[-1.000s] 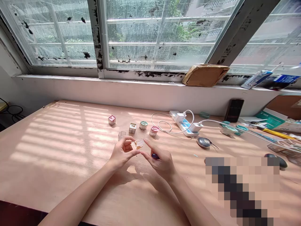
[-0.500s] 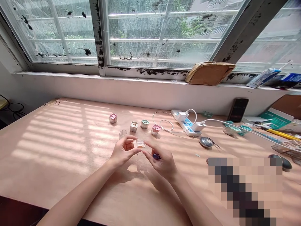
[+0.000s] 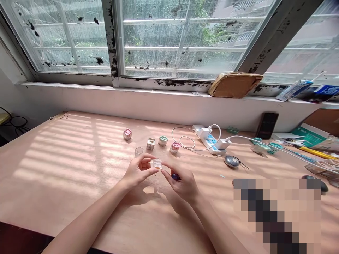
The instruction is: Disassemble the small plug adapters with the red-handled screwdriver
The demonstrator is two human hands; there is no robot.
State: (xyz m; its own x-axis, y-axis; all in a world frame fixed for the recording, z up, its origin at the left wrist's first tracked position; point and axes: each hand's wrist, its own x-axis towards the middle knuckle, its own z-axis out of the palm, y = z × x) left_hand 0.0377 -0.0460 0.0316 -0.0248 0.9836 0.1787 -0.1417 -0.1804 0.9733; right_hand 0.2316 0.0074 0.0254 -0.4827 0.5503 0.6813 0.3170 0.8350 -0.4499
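Head view: left fingers (image 3: 148, 173) grasp boxy, clear piece (image 3: 157, 164); right fingers (image 3: 173, 167), rounded blue object (image 3: 175, 176).

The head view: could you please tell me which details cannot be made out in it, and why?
In the head view:
- Dark blue item: mostly hidden by the curled right hand.
- Small transparent piece: too small for its exact shape; the left hand covers part.
- Lower right: a pixelated patch masks what lies there.
- Left forearm: cut off by the bottom edge.
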